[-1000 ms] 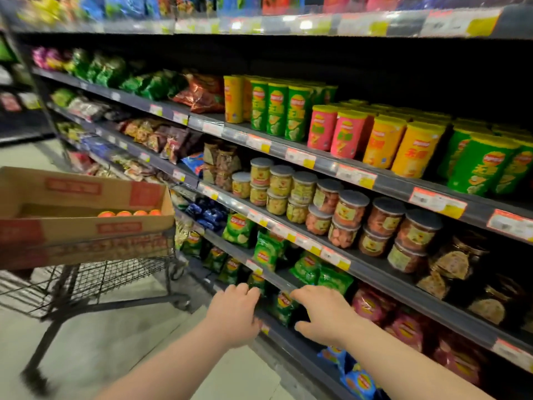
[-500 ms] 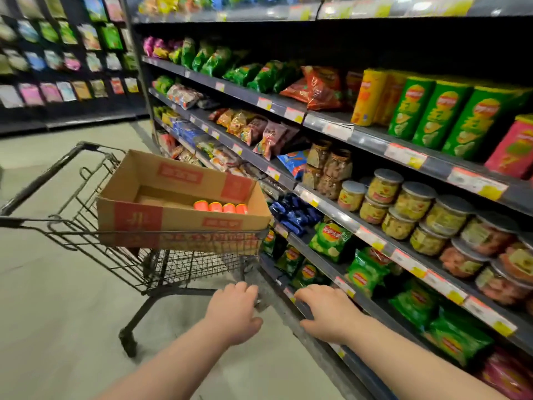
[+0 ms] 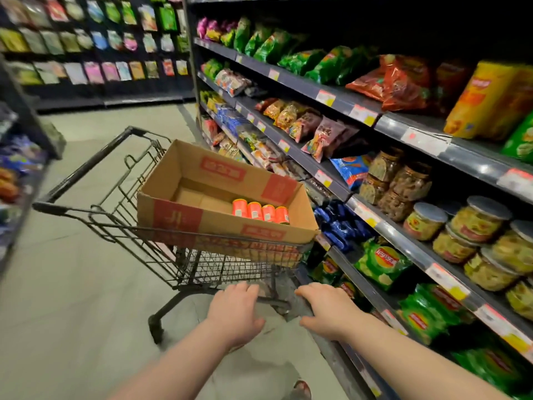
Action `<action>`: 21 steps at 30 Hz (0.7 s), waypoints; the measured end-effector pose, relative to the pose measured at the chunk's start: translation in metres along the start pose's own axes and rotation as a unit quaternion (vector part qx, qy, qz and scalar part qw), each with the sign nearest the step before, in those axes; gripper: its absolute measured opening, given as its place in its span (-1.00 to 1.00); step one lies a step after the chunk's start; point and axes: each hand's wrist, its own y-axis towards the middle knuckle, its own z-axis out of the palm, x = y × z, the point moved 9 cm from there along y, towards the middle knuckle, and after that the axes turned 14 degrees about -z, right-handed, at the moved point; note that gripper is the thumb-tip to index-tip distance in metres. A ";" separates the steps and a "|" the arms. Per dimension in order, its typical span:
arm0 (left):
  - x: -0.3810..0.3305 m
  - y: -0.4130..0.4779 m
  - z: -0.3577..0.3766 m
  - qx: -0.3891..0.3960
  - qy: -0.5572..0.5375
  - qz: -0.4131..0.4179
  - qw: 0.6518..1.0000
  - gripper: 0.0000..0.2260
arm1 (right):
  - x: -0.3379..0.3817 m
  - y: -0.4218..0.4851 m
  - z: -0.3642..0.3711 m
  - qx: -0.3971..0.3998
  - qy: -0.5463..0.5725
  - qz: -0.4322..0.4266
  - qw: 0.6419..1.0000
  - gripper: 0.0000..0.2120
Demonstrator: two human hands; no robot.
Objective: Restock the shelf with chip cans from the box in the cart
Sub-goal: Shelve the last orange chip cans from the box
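A brown cardboard box (image 3: 176, 217) sits in a black wire shopping cart (image 3: 121, 226) ahead of me. Several orange chip cans (image 3: 261, 210) stand upright in the box's near right corner; the rest of the box floor is bare. My left hand (image 3: 233, 310) and my right hand (image 3: 328, 310) are both held out low, just short of the cart's near end, below the box. Both hold nothing, with the fingers loosely apart. Yellow chip cans (image 3: 490, 102) stand on the upper shelf (image 3: 418, 131) at the right.
Shelving along the right carries snack bags (image 3: 383, 264), plastic jars (image 3: 478, 223) and price tags on the rails. Another rack (image 3: 17, 174) lines the left. A wall of hanging packets (image 3: 95, 44) stands at the aisle's end. Grey floor lies left of the cart.
My view has swung left from the shelf of cans to the cart, which now fills the centre. Both hands have stayed low, empty and side by side.
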 end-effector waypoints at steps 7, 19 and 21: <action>0.013 0.086 -0.026 0.002 0.000 -0.055 0.998 -0.52 | -0.038 0.088 -0.039 0.008 -0.002 -0.036 0.999 -0.53; -0.012 0.208 -0.055 0.002 -0.012 -0.094 0.995 -0.50 | -0.126 0.186 -0.099 0.038 0.008 -0.052 0.998 -0.47; -0.007 0.220 -0.054 0.010 -0.011 -0.102 0.995 -0.49 | -0.130 0.199 -0.100 0.041 0.021 -0.056 0.997 -0.47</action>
